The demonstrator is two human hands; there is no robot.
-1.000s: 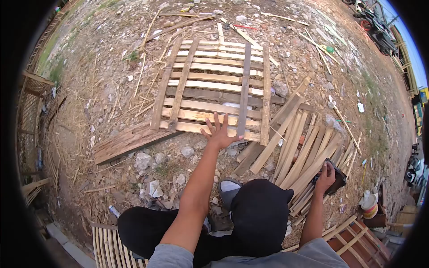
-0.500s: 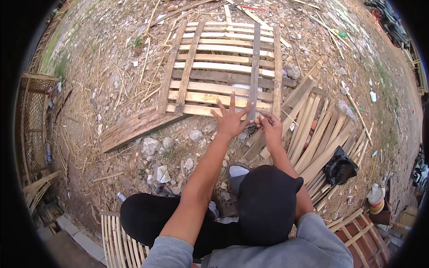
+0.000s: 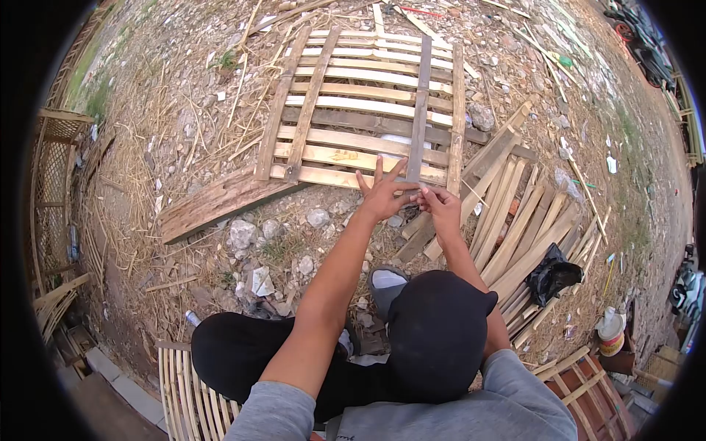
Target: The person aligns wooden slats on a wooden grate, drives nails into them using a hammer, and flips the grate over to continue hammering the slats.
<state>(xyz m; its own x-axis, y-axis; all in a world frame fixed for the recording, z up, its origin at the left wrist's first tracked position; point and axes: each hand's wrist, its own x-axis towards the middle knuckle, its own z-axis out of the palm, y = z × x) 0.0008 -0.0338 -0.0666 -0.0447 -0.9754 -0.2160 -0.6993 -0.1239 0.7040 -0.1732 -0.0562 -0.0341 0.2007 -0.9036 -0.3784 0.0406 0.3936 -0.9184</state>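
Slatted wooden frame [image 3: 368,108] now gets two-handed work: right hand [image 3: 442,210], moved from black bag [image 3: 550,278], has fingers pinched together, contents unclear, beside left hand [image 3: 382,199], fingers spread.

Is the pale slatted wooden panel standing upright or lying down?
Lying down: the slatted wooden panel faces up, stony ground showing between its slats.

1. R hand [image 3: 443,209]: can't tell what, if anything, is btwn its fingertips, too small from here.
2. L hand [image 3: 384,198] hides pt of slatted frame [image 3: 331,156], near edge.
3. Blk bag [image 3: 553,276]: contents hidden, v. dark.
4. Slatted panel [image 3: 190,389]: cut off by btm edge.
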